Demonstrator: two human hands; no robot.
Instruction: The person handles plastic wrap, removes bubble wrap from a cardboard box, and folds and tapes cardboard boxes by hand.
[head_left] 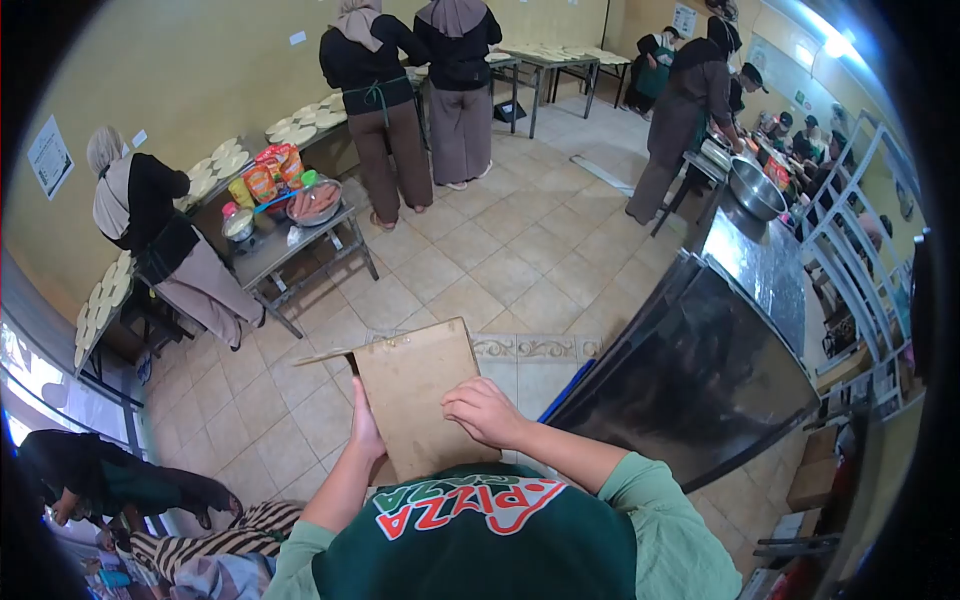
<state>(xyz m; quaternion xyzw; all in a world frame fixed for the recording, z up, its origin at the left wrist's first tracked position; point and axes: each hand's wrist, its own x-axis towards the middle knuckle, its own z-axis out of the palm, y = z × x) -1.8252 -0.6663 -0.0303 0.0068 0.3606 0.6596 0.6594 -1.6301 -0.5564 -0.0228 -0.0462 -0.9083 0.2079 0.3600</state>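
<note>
A brown cardboard box (415,385) is in front of my chest, with one flap (322,357) sticking out at its far left corner. My left hand (367,425) holds the box from its left side, thumb up along the edge and the other fingers hidden. Over the right part of the box's upper face is my right hand (485,412), its fingers curled together. Whether those fingers pinch something I cannot make out. I wear a dark green apron (470,545) with printed lettering.
A black-sided counter (690,370) stands close on my right, with a steel bowl (757,188) on it. Ahead left is a low table (285,258) with packets and a bowl of sausages (315,200). Several people work along the wall tables with flat dough rounds (295,130). Someone bends at lower left.
</note>
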